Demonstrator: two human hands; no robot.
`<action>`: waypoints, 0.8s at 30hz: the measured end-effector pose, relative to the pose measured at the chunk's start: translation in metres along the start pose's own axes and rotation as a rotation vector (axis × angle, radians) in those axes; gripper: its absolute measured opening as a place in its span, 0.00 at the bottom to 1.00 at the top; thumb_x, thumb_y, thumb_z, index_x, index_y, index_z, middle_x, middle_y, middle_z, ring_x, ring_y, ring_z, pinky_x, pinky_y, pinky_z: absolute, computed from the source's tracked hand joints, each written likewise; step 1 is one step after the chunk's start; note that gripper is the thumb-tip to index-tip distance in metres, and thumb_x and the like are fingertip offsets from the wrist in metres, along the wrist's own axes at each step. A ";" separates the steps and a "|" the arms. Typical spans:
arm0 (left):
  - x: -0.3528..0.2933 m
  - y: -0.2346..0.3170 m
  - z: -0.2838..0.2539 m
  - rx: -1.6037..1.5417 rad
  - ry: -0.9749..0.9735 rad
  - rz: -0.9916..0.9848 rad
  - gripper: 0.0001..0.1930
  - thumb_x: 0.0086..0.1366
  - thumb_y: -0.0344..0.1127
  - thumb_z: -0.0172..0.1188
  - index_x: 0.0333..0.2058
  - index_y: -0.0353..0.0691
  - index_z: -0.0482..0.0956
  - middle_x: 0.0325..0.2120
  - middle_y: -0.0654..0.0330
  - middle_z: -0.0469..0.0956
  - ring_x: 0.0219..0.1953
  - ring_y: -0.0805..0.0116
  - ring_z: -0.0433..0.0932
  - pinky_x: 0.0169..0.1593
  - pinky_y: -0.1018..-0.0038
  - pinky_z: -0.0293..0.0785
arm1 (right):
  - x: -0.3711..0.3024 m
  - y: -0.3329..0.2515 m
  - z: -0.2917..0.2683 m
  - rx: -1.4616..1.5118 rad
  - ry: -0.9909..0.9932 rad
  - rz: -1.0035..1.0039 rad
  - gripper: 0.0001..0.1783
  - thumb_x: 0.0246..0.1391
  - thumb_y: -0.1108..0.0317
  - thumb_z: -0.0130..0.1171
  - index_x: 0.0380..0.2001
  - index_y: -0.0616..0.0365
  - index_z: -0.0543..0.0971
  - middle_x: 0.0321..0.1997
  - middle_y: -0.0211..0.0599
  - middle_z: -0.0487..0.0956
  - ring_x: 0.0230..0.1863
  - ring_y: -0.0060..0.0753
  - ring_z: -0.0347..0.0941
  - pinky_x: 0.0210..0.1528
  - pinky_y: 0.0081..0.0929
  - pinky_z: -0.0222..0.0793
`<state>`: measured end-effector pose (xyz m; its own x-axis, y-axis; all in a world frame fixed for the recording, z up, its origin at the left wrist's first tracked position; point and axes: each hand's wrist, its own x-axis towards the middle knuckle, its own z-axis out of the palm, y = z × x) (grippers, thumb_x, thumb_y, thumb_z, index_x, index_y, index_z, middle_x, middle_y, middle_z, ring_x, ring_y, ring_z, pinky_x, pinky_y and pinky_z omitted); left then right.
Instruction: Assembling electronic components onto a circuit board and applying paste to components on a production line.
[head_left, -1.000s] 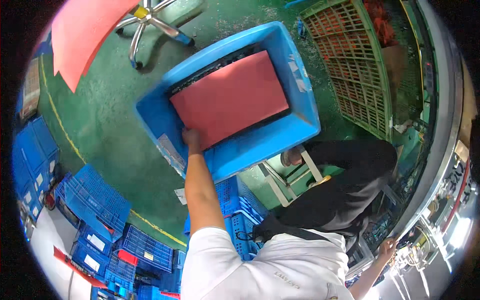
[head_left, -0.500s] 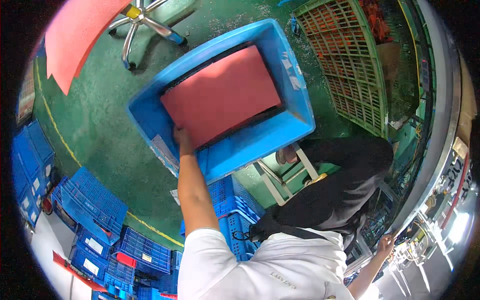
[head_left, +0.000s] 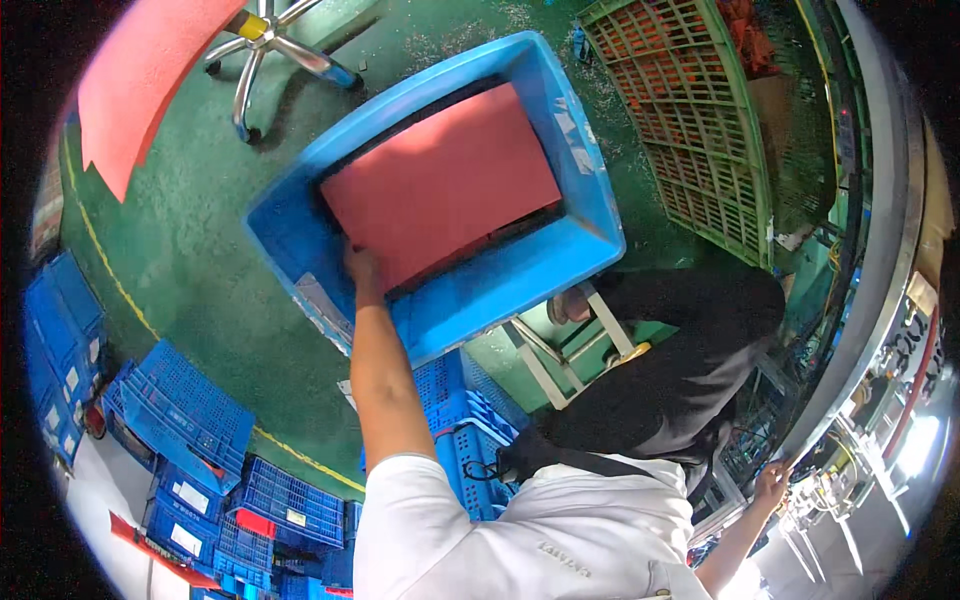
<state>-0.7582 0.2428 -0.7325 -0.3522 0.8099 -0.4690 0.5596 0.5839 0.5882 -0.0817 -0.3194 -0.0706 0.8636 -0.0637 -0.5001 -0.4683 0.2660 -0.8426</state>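
Right of the blue bin [head_left: 500,296], your right hand [head_left: 770,484] is at a metal rail [head_left: 862,350]; whether it is closed I cannot tell. Inside the bin, your left hand [head_left: 363,270] touches the left edge of the red sheet [head_left: 445,185], its grip unclear. This sheet is rectangular, matte, brighter toward its far edge. Beyond the bin stands a chair base [head_left: 261,36].

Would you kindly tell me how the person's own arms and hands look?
The left hand and right hand are bare, with no gloves or watch visible. The left sleeve is white and short, leaving the left forearm uncovered; the right forearm is bare too.
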 end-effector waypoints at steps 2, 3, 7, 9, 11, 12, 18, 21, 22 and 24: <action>-0.018 -0.001 0.014 -0.356 0.017 -0.153 0.25 0.64 0.45 0.53 0.54 0.36 0.78 0.50 0.44 0.81 0.48 0.49 0.80 0.54 0.62 0.74 | -0.003 -0.006 0.003 0.011 0.046 -0.039 0.21 0.61 0.66 0.63 0.55 0.61 0.77 0.42 0.37 0.81 0.40 0.28 0.75 0.44 0.27 0.77; -0.017 -0.009 0.019 -0.360 0.017 -0.161 0.25 0.64 0.45 0.53 0.54 0.36 0.78 0.50 0.44 0.81 0.48 0.49 0.80 0.54 0.62 0.74 | -0.004 -0.011 0.003 -0.024 0.010 -0.031 0.21 0.60 0.67 0.64 0.56 0.61 0.77 0.43 0.38 0.81 0.41 0.29 0.76 0.43 0.28 0.77; 0.041 -0.070 0.015 0.179 -0.026 -0.049 0.23 0.63 0.45 0.53 0.52 0.38 0.79 0.47 0.47 0.82 0.47 0.46 0.80 0.53 0.60 0.74 | 0.000 0.011 0.001 0.009 0.108 -0.033 0.22 0.60 0.65 0.64 0.56 0.59 0.77 0.40 0.35 0.80 0.39 0.28 0.75 0.40 0.26 0.77; 0.065 -0.088 0.019 0.357 -0.060 0.072 0.23 0.63 0.45 0.54 0.51 0.38 0.80 0.47 0.47 0.82 0.47 0.46 0.80 0.52 0.60 0.74 | -0.013 0.006 0.009 -0.169 -0.218 0.106 0.25 0.58 0.68 0.66 0.59 0.57 0.77 0.40 0.33 0.77 0.40 0.28 0.70 0.47 0.27 0.75; 0.052 -0.117 0.027 0.539 -0.086 0.170 0.21 0.66 0.43 0.51 0.52 0.41 0.79 0.50 0.50 0.81 0.51 0.50 0.78 0.57 0.60 0.71 | -0.023 0.018 0.031 -0.130 -0.023 0.031 0.22 0.60 0.64 0.64 0.57 0.55 0.78 0.37 0.31 0.77 0.38 0.27 0.72 0.40 0.24 0.74; 0.050 -0.122 0.028 0.626 -0.094 0.228 0.20 0.67 0.41 0.50 0.53 0.42 0.79 0.51 0.51 0.80 0.53 0.52 0.77 0.59 0.60 0.69 | -0.024 0.020 0.035 -0.065 0.162 -0.045 0.20 0.62 0.61 0.63 0.55 0.54 0.78 0.34 0.29 0.77 0.36 0.26 0.73 0.33 0.20 0.73; 0.036 -0.087 0.020 -0.703 -0.113 -0.105 0.20 0.68 0.41 0.51 0.56 0.45 0.77 0.54 0.53 0.78 0.57 0.54 0.75 0.66 0.62 0.65 | -0.013 0.011 0.028 -0.066 0.129 -0.076 0.18 0.63 0.60 0.61 0.55 0.51 0.79 0.35 0.29 0.78 0.36 0.26 0.73 0.35 0.22 0.73; 0.031 -0.063 -0.009 -0.273 -0.115 -0.071 0.21 0.68 0.41 0.50 0.57 0.42 0.76 0.54 0.52 0.78 0.55 0.53 0.76 0.63 0.61 0.68 | -0.019 0.012 0.023 -0.085 -0.013 0.048 0.18 0.62 0.63 0.62 0.53 0.57 0.78 0.37 0.33 0.77 0.39 0.28 0.73 0.43 0.24 0.74; 0.027 -0.057 -0.012 -0.134 -0.117 -0.063 0.21 0.69 0.41 0.50 0.57 0.41 0.75 0.55 0.52 0.78 0.55 0.53 0.77 0.62 0.61 0.70 | -0.022 0.015 0.027 -0.083 -0.063 0.059 0.17 0.61 0.64 0.63 0.48 0.63 0.78 0.37 0.35 0.76 0.40 0.31 0.72 0.47 0.27 0.75; 0.013 -0.049 -0.001 -0.004 -0.135 -0.067 0.22 0.69 0.42 0.50 0.58 0.40 0.75 0.55 0.52 0.77 0.54 0.53 0.77 0.61 0.60 0.71 | -0.030 0.020 0.036 -0.133 -0.050 0.017 0.16 0.61 0.64 0.63 0.47 0.63 0.78 0.37 0.35 0.76 0.40 0.31 0.73 0.46 0.27 0.75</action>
<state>-0.7910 0.2245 -0.7673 -0.2841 0.7546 -0.5915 0.5352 0.6367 0.5552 -0.1105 -0.2778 -0.0656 0.8618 -0.0117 -0.5071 -0.5010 0.1370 -0.8545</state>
